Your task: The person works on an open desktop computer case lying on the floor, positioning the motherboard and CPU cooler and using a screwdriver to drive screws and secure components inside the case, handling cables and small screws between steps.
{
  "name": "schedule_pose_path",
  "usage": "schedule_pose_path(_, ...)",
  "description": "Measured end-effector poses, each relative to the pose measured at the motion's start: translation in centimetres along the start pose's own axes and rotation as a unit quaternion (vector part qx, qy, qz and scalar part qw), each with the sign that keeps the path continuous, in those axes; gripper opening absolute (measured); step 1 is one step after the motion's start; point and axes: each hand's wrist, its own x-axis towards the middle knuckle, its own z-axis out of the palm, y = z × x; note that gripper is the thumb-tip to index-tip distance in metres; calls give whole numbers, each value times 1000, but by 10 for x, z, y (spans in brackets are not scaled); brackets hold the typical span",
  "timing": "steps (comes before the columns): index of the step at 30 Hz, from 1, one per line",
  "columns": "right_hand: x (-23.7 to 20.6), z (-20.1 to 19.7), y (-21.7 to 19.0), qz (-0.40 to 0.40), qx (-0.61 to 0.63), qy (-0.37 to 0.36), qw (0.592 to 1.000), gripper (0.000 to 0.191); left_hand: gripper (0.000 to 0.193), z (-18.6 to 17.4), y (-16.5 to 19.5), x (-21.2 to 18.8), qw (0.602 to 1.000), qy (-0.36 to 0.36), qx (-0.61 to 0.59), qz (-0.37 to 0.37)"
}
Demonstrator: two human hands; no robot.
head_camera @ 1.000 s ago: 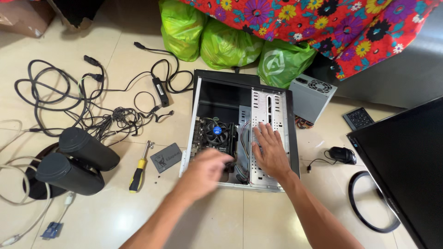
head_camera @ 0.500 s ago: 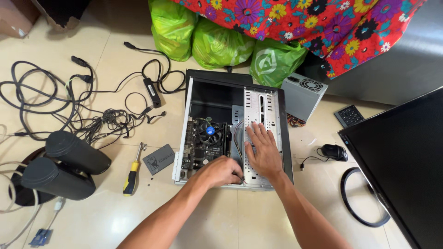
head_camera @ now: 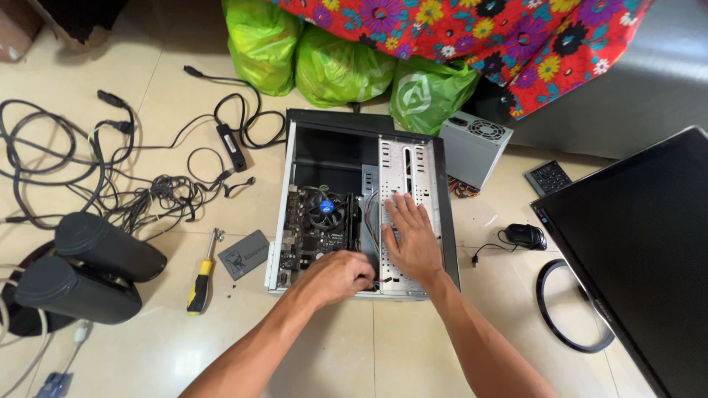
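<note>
1. At the centre of the head view, an open computer case [head_camera: 366, 214] lay on its side on the tiled floor [head_camera: 221, 346], its open face turned up toward the camera.
2. Inside it, the motherboard [head_camera: 317, 236] filled the 9 o'clock half, with a round cooler fan [head_camera: 327, 210] near its top; a perforated metal drive cage [head_camera: 407, 177] filled the 3 o'clock half.
3. The left hand [head_camera: 335, 276] reached in from 6 o'clock and sat at the lower edge of the board, fingers curled inward; whether they pinched anything could not be told, since the fingertips were hidden under the knuckles.
4. The right hand [head_camera: 409, 236] lay palm-down on the drive cage, fingers spread flat and pointing toward 12 o'clock, pressing rather than gripping; thin coloured wires [head_camera: 371, 221] ran just beside its thumb.
5. The case therefore lay directly beneath both hands, with the left at 7 o'clock of the right and almost touching it.
6. At 9 o'clock of the case, a grey slim drive [head_camera: 243, 254] and a yellow-handled screwdriver [head_camera: 200, 276] lay on the floor, with two dark speakers [head_camera: 96, 265] farther out.
7. At 10 o'clock, tangled black cables [head_camera: 140, 184] sprawled.
8. At 12 o'clock stood green bags [head_camera: 335, 66]; at 2 o'clock, a grey power supply [head_camera: 472, 147].
9. At 3 o'clock sat a black mouse [head_camera: 526, 236] and a dark monitor [head_camera: 634, 250].
</note>
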Motion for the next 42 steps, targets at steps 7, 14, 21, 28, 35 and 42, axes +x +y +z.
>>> schedule_pose_path(7,-3,-2,4,-10,22,-3,1000,51,16,10,-26,14,986,-82,-81,-118)
schedule_pose_path(14,-5,-1,5,-12,21,-2,1000,50,25,3,-59,16,986,-58,-108,-114)
schedule_pose_path(21,-5,-3,2,-7,22,5,1000,50,20,-3,-69,12,963,163,-155,-150)
schedule_pose_path(28,-3,-6,-2,5,26,4,1000,49,22,25,-71,32,903,117,-241,-336)
schedule_pose_path(35,0,-8,-4,1,17,4,1000,50,27,76,-90,88,936,10,-77,-343)
schedule_pose_path(42,2,-7,-1,12,21,-5,1000,49,37,101,-81,110,956,-120,60,-260)
